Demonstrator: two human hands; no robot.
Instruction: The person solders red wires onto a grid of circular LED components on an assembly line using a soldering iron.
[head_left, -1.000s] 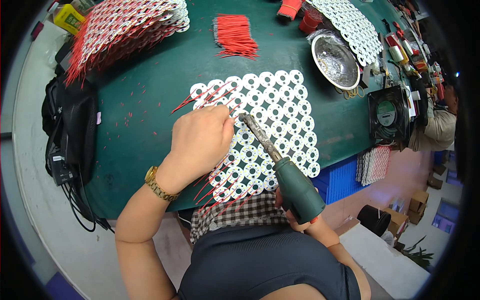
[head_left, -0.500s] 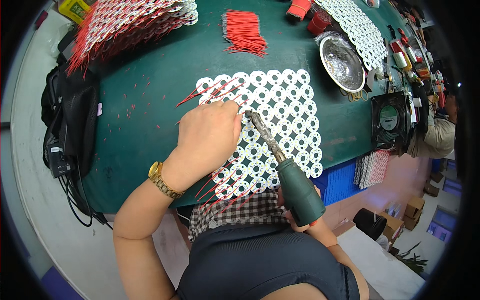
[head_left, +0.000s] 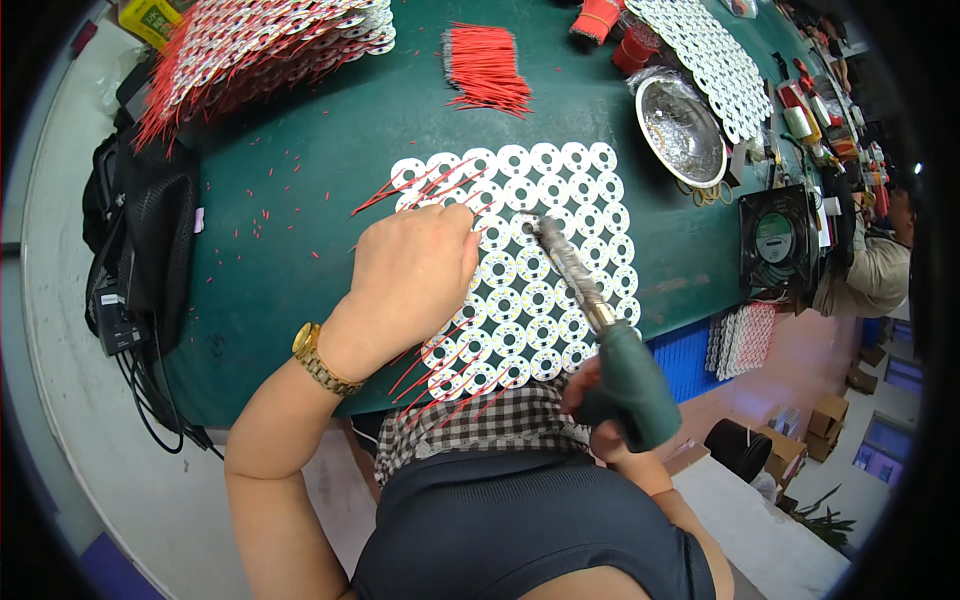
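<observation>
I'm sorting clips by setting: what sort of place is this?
Probably an electronics assembly workshop: the right hand holds what looks like a soldering iron above a panel of round white circuit boards, with cut red wires in a pile and wired panels stacked at the upper left.

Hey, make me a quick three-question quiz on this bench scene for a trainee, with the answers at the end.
1. Which hand holds the green-handled tool?
2. True or false: the metal bowl is to the right of the loose pile of red wires.
3. Fill in: the left hand is over the sheet of white ring boards, with a ____-coloured watch on its wrist.

Key:
1. The right hand.
2. True.
3. Gold.
</observation>
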